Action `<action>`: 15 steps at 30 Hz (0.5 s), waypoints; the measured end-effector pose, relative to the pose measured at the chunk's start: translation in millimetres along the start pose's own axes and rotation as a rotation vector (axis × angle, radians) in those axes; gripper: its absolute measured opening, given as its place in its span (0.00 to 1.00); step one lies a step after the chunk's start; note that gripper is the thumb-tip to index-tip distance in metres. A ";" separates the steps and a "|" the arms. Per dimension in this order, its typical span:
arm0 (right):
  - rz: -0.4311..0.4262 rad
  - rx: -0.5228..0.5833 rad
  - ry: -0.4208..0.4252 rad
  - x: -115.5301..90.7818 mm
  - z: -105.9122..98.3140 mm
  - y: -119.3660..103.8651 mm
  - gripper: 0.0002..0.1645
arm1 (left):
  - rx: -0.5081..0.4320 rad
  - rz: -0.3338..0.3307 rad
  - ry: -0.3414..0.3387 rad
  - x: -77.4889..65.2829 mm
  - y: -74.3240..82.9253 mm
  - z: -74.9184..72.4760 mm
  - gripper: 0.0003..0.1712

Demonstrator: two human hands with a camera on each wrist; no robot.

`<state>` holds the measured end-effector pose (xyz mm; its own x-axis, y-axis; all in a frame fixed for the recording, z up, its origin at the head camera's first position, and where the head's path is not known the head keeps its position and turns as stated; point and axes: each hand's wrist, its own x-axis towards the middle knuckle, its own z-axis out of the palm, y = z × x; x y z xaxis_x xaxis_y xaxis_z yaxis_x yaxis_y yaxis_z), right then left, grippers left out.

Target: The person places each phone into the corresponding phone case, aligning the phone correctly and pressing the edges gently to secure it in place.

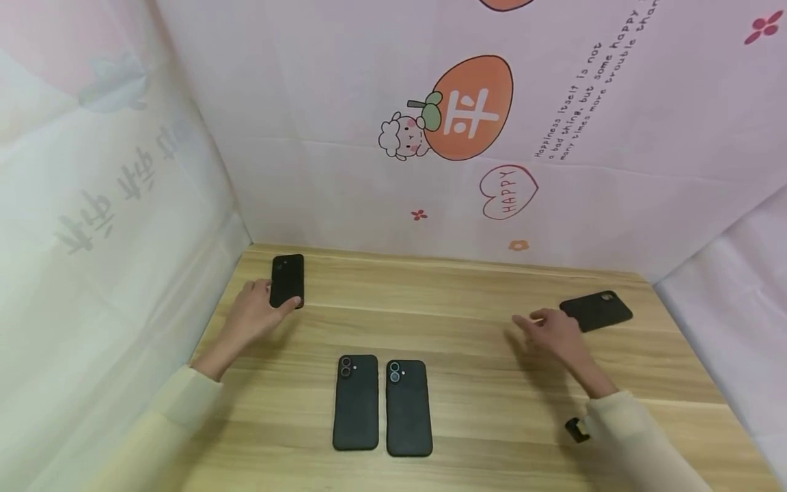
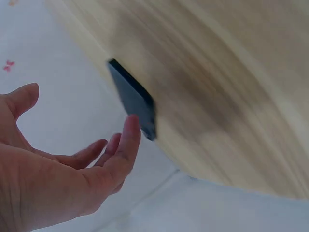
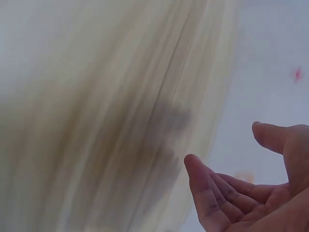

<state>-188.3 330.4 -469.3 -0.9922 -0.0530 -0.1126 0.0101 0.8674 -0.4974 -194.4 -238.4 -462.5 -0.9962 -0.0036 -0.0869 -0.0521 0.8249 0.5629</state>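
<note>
At the far left of the wooden table, a black smartphone (image 1: pixel 287 277) lies with its camera side up. Over its near end hovers my left hand (image 1: pixel 255 311), thumb and fingers spread. In the left wrist view, nothing is between those loosely bent fingers (image 2: pixel 126 145), and the phone (image 2: pixel 131 94) lies beyond them. My right hand (image 1: pixel 556 333) is held above the table with its fingers relaxed, holding nothing. It partly overlaps another black phone (image 1: pixel 596 312) at the far right. In the right wrist view the thumb and fingertips (image 3: pixel 193 166) are apart.
Two more black phones, the left one (image 1: pixel 356 410) and the right one (image 1: pixel 409 413), lie side by side at the front middle. A small black object (image 1: pixel 576 430) shows beside the right sleeve. Printed white cloth (image 1: pixel 344 191) walls the table (image 1: pixel 486 437) behind and at the sides.
</note>
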 end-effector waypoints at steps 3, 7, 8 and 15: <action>0.041 -0.076 0.055 7.1 -17.0 31.9 0.43 | 0.044 -0.027 -0.030 13.0 -8.5 -3.0 0.57; 0.133 -0.135 0.063 12.2 -39.3 69.3 0.37 | 0.068 -0.084 -0.087 26.3 -18.8 -3.8 0.60; 0.159 -0.157 0.057 12.9 -44.8 77.6 0.37 | 0.071 -0.096 -0.099 29.0 -21.2 -3.2 0.61; 0.317 -0.216 -0.017 15.4 -73.7 118.0 0.43 | 0.079 -0.119 -0.130 42.3 -26.4 1.8 0.61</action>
<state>-211.5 468.4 -466.4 -0.9420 0.2278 -0.2464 0.2877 0.9263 -0.2432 -235.0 -259.3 -482.5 -0.9656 -0.0351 -0.2576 -0.1586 0.8646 0.4768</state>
